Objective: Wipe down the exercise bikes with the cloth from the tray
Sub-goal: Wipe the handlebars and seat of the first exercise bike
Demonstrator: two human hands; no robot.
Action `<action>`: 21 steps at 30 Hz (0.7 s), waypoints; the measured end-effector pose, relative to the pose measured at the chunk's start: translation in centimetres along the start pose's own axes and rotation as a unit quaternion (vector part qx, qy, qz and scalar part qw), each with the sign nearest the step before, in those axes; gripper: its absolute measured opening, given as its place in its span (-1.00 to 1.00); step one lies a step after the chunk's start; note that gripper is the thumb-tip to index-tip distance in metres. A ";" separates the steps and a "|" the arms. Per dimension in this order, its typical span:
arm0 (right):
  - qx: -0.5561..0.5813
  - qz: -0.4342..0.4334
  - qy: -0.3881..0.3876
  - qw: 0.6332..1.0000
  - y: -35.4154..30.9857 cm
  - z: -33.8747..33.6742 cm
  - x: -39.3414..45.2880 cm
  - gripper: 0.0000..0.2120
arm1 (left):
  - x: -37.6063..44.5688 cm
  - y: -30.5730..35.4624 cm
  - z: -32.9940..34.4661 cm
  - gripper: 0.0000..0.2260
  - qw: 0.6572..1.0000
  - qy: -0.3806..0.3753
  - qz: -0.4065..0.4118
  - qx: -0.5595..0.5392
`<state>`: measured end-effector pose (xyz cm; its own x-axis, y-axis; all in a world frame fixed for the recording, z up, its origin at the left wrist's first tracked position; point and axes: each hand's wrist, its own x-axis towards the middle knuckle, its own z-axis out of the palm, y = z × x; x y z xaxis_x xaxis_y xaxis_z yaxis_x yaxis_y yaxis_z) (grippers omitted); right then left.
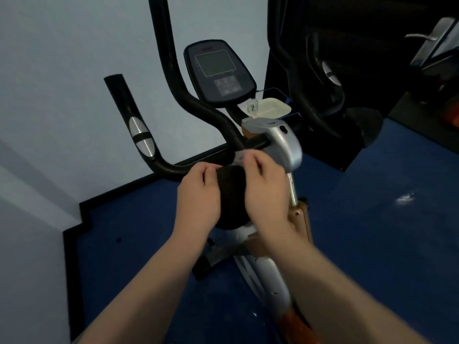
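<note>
- The person's left hand (198, 192) sits just left of frame centre, fingers curled, pinching the left edge of a dark, soft black cloth (232, 194).
- The right hand (265, 187) is just beside it at 3 o'clock from the cloth, fingers curled too, gripping the cloth's right edge; something pale and blurred shows at its fingertips, and I cannot tell what it is.
- The cloth hangs between the two hands, in front of the silver-grey and orange upright exercise bike (280, 145), touching or just over its stem; the exact contact is hidden.
- The bike's curved black foam-covered handlebar (188, 103) rises toward 11 o'clock from the hands, with a second branch carrying a shiny oval metal pulse pad (141, 135) at 10 o'clock.
- A black oval console with a grey square screen (218, 70) stands at 12 o'clock above the hands.
- Just right of the console's lower edge, at 1 o'clock, lies a shallow white rectangular plastic tray (270, 108), with a small clear glass bottle (252, 106) standing at its left rim.
- A second dark exercise bike (323, 78) stands at 2 o'clock, against a black panel.
- Blue matte floor (372, 232) spreads from 3 to 7 o'clock; a pale grey-blue wall (62, 70) fills 9 to 11 o'clock.
</note>
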<state>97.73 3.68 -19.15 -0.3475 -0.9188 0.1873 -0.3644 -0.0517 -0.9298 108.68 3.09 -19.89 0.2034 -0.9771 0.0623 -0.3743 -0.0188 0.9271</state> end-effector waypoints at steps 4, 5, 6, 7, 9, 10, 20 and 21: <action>0.043 0.112 0.012 0.993 4.0 0.3 -8.4 -0.75 | -0.4 -0.2 0.2 -0.79 1.000 0.019 -0.007 -0.022; 0.032 0.121 -0.014 0.992 4.5 0.2 -8.7 -0.75 | -0.4 -0.2 0.2 -0.79 1.000 0.019 -0.004 -0.020; 0.035 0.129 -0.005 0.991 5.0 0.0 -7.8 -0.76 | -0.3 -0.2 0.2 -0.79 1.000 0.017 -0.002 -0.018; 0.049 0.135 0.018 0.989 4.9 -0.6 -6.6 -0.76 | -0.3 -0.2 0.1 -0.79 1.000 0.015 -0.006 -0.016; 0.113 0.122 0.076 0.983 3.6 -2.5 -4.1 -0.75 | -0.5 -0.1 -0.1 -0.79 1.000 0.005 -0.018 -0.010; 0.142 0.101 0.101 0.979 3.0 -3.5 -2.9 -0.76 | -0.6 -0.1 -0.2 -0.79 1.000 0.003 -0.018 -0.011; -0.015 -0.146 -0.207 0.967 -2.5 0.4 9.7 -0.82 | -1.0 0.2 -0.4 -0.76 1.000 0.010 -0.005 0.026; -0.042 -0.140 -0.225 0.963 -1.6 0.7 9.4 -0.82 | -1.0 0.2 -0.5 -0.76 1.000 0.004 -0.001 0.027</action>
<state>95.62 -5.08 -16.13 0.1769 -0.9510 0.2535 -0.4648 -0.3077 -0.8302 108.83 4.18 -19.62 0.2119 -0.9752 0.0635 -0.4217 -0.0326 0.9061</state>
